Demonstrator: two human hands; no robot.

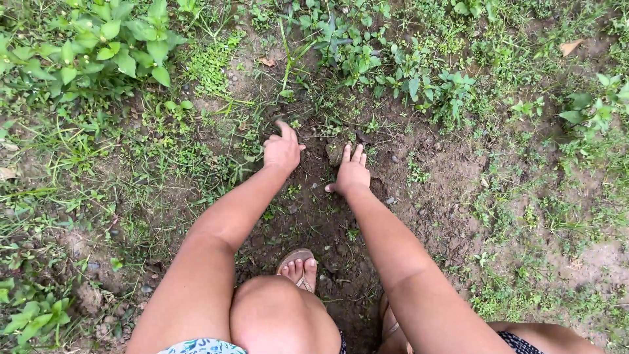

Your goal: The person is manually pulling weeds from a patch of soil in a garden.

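Nearest me, bottom of the head view: a bent knee (275,314), and just beyond it a foot in a tan sandal (298,267) planted on dark, damp soil. I note a scrap of patterned fabric (203,346) at the lower edge by the left arm. A second sandal edge shows dimly lower right of the knee; too hidden for me to describe.

Both forearms reach forward over a bare soil patch (314,216), dark brown, crumbly, dotted with small pebbles and sparse sprouts.

Left hand (283,149): loosely curled, index finger extended toward the weeds ahead, other fingers folded in. I cannot tell whether it pinches a stem; nothing clearly held.

Right hand (352,174): open, fingers spread flat, palm down on the soil, fingertips touching a small clod of earth (335,152) lying between the two hands.

Just past the hands: low weeds (367,62) with dark green leaves, rooted at the edge of the bare patch.

Farther left: a brighter, broad-leaved plant (98,46) amid grass. Right side: thin ground cover (524,196) over paler, drier dirt. Far top right: one dry brown leaf (570,47).

Outdoor ground throughout, with even daylight.
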